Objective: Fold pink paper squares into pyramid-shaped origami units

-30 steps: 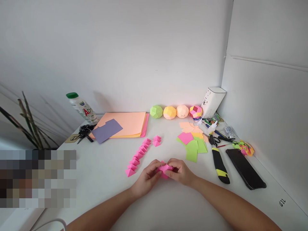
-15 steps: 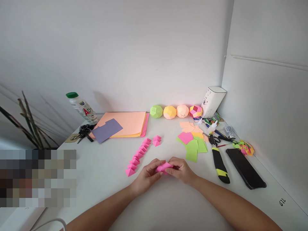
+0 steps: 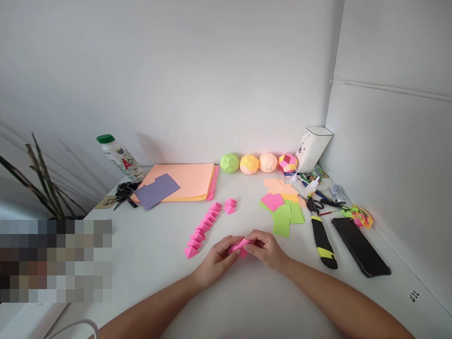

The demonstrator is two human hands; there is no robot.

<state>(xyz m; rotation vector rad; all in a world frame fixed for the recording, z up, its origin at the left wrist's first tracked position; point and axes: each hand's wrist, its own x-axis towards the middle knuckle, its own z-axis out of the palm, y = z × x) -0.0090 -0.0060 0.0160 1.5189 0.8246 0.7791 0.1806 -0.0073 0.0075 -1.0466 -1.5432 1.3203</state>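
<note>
Between my two hands is a piece of pink paper (image 3: 242, 246), partly folded and half covered by fingers. My left hand (image 3: 221, 256) pinches its left end, thumb in front and fingers behind. The right end is pinched by my right hand (image 3: 265, 248). Just beyond my left hand runs a slanting row of folded pink paper units (image 3: 203, 227), several of them tucked against one another. A small group of similar pink units (image 3: 230, 206) stands apart to the right of the row's far end.
Loose green paper squares (image 3: 282, 220) lie right of centre, beside a cutter knife (image 3: 324, 242) and a black phone (image 3: 360, 247). Paper balls (image 3: 249, 165) line the wall. Paper sheets (image 3: 187, 181), a purple piece (image 3: 158, 190), keys (image 3: 126, 192) and a bottle (image 3: 122, 159) are at left.
The pink paper between my hands is bent further and looks narrower across its top. My fingers have shifted slightly; the things on the table stay where they were.
</note>
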